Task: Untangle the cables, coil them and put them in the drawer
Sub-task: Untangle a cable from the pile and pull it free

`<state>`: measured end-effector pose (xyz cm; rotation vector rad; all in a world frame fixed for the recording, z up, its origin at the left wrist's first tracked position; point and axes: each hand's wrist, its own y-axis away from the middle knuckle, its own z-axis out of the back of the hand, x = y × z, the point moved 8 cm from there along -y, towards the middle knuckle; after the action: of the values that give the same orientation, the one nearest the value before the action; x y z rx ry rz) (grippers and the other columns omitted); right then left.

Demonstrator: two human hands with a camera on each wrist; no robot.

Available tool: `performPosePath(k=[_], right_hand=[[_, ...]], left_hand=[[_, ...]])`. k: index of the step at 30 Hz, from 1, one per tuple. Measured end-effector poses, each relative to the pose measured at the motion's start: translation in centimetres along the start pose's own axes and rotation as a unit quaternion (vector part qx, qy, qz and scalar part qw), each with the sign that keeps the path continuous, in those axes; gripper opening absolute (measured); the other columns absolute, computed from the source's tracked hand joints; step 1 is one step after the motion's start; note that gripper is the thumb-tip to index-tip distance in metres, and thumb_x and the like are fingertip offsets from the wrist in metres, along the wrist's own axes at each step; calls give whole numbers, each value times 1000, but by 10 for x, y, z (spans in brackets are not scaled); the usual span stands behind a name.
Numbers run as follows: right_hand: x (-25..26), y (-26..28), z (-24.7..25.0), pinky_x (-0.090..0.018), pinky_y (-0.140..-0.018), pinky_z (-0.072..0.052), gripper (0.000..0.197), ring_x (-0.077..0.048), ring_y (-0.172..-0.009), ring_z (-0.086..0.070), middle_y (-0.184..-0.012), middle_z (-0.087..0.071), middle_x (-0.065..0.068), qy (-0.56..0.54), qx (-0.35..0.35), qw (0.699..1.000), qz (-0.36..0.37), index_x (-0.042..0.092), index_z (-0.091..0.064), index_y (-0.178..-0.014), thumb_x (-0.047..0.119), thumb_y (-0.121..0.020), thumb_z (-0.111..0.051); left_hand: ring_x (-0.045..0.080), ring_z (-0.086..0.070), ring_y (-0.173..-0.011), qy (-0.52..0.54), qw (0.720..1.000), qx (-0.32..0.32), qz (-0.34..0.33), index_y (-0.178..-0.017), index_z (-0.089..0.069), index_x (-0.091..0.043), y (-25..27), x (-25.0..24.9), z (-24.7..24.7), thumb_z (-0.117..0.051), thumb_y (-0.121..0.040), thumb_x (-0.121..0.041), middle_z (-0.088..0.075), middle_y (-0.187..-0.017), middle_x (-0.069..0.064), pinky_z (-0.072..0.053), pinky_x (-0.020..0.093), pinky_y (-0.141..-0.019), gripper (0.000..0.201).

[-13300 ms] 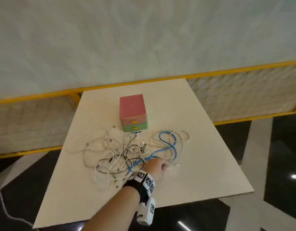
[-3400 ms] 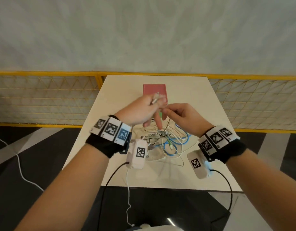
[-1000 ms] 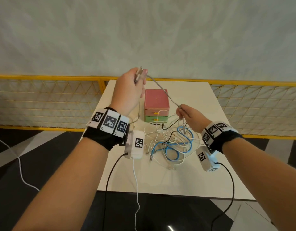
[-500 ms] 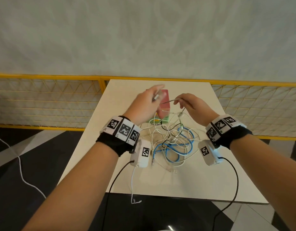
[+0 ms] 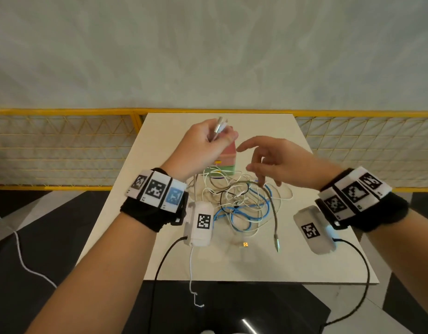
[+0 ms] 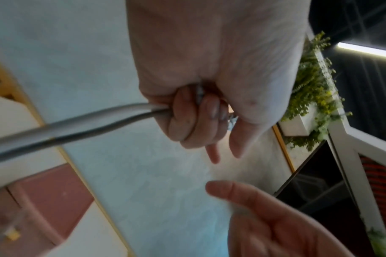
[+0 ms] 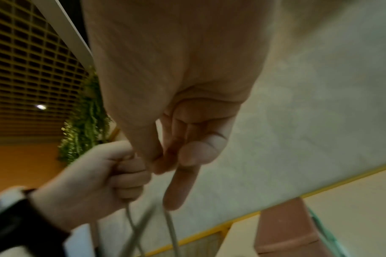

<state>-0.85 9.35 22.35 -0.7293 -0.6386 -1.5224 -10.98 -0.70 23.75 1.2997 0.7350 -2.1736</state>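
My left hand (image 5: pixel 217 138) is raised over the table and grips a folded grey cable (image 5: pixel 272 208) in its fist, with plug ends sticking up above the knuckles. The wrist view shows the left hand's fingers (image 6: pixel 194 118) curled round the grey cable (image 6: pixel 77 125). My right hand (image 5: pixel 261 165) hovers beside it with relaxed fingers, and the grey cable (image 7: pixel 172 229) hangs down by its index finger (image 7: pixel 176 191). The cable's free plug dangles near the table's front. A tangle of white, black and blue cables (image 5: pixel 241 203) lies below. The pink and green drawer unit (image 5: pixel 228 160) stands behind, drawers closed.
The cream table (image 5: pixel 316 261) has bare surface at the front and right. A small yellow-tipped connector (image 5: pixel 245 244) lies in front of the tangle. Yellow mesh fencing (image 5: pixel 63 145) and a pale wall run behind the table. Dark floor surrounds it.
My right hand has let go of the grey cable and spread its fingers. The left hand has lifted slightly with the folded cable. The cable's free plug end now hangs at the front.
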Motion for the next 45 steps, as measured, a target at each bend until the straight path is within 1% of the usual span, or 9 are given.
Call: performPosePath(k=[5, 12, 17, 20, 26, 33, 38, 42, 45], right_hand=[[12, 39, -35, -17, -52, -46, 16, -9, -63, -64, -69, -66, 3, 58, 179, 982, -15, 23, -64, -106, 19, -90, -61], [21, 28, -24, -21, -91, -49, 27, 0, -108, -58, -116, -60, 9, -24, -13, 999, 45, 19, -49, -121, 28, -95, -48], [28, 27, -45, -40, -90, -47, 22, -35, -100, -56, -104, -61, -21, -79, 9, 994, 81, -3, -52, -109, 14, -99, -43], [20, 23, -58, -30, -88, -47, 21, -24, -93, -60, -95, -65, -14, -46, 29, 995, 81, -2, -51, -100, 12, -101, -36], [-39, 18, -46, -37, -74, -44, 20, -23, -76, -54, -84, -59, -7, 146, -2, 989, -26, 14, -47, -87, 22, -101, -35], [-42, 30, -38, -46, -58, -59, 31, -34, -58, -69, -66, -61, -15, -31, 64, 988, -140, 5, -49, -94, 31, -101, -33], [-25, 37, -47, -30, -78, -48, 18, -9, -79, -63, -84, -74, 5, 107, 144, 981, -75, 23, -56, -100, 38, -94, -50], [7, 35, -46, -25, -90, -50, 20, -8, -98, -64, -105, -67, -2, -33, 89, 995, 2, 14, -54, -114, 22, -95, -52], [29, 33, -41, -23, -85, -53, 20, -5, -84, -64, -93, -55, -2, -181, 18, 982, 40, -6, -50, -111, 2, -99, -36]], left_hand=[[12, -33, -49, 200, 972, 95, 76, -75, -40, -16, 17, -10, -17, -40, -105, -24, -28, -61, -2, -31, 18, -47, 31], [15, -57, -86, 162, 971, 174, -25, -74, -61, -27, 35, -43, -43, -36, -104, -35, -60, -86, 0, -48, 39, -84, 39], [2, -54, -77, 140, 978, 146, -52, -75, -66, -39, 38, -59, -42, -35, -104, -40, -63, -102, -7, -38, 29, -71, 42], [21, -52, -79, 200, 968, 126, -86, -77, -59, -30, 38, -70, -35, -37, -102, -38, -61, -80, 0, -40, 35, -81, 34], [10, -15, -44, 213, 969, 88, -91, -79, -35, -18, 37, -75, -5, -32, -106, -27, -25, -57, -9, -14, 25, -41, 29], [1, -24, -39, 102, 990, -4, -94, -78, -39, -20, 37, -68, 12, -37, -106, -22, -26, -56, -8, -25, 13, -41, 28], [16, -28, -48, 150, 986, 17, -75, -78, -37, -17, 39, -68, -3, -35, -106, -26, -31, -57, -3, -27, 27, -46, 30], [12, -56, -70, 25, 994, 79, -73, -88, -55, -12, 44, -61, -38, -36, -106, -30, -58, -74, -4, -46, 23, -71, 32], [-2, -54, -45, 21, 993, 112, -36, -98, -57, -3, 48, -51, -54, -38, -105, -28, -57, -74, -4, -42, 11, -45, 32]])
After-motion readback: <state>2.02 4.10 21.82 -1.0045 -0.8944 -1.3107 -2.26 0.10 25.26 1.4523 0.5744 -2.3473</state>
